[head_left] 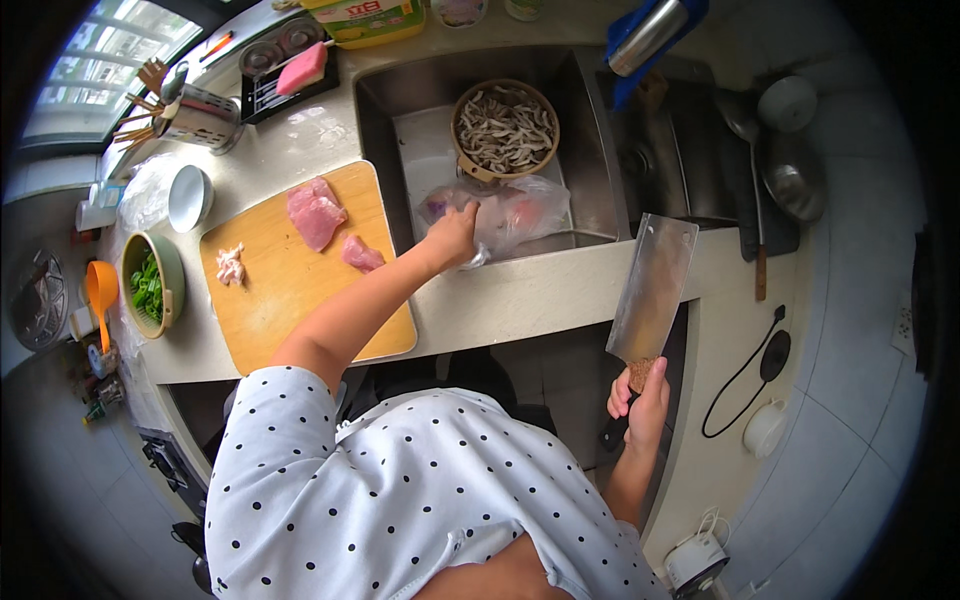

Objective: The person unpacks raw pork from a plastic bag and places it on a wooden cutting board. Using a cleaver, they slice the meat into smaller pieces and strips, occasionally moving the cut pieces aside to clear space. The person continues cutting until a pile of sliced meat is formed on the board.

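Pretty bright in here tbh, daylight's coming in through the dark-framed window (pixel 120 65) past the far left corner of the bench (pixel 510 297). Bluish-grey tiled wall (pixel 850 270) runs along the right edge, socket (pixel 903 330) included, and it's kinda dark under the front edge.

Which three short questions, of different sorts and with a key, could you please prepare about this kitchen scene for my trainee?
1. What does the right hand hold?
2. True or false: the green vegetables lie on the cutting board.
3. Fill in the gap: the left hand touches a see-through ____.

Key:
1. A cleaver.
2. False; they are in a round bowl.
3. Plastic bag.
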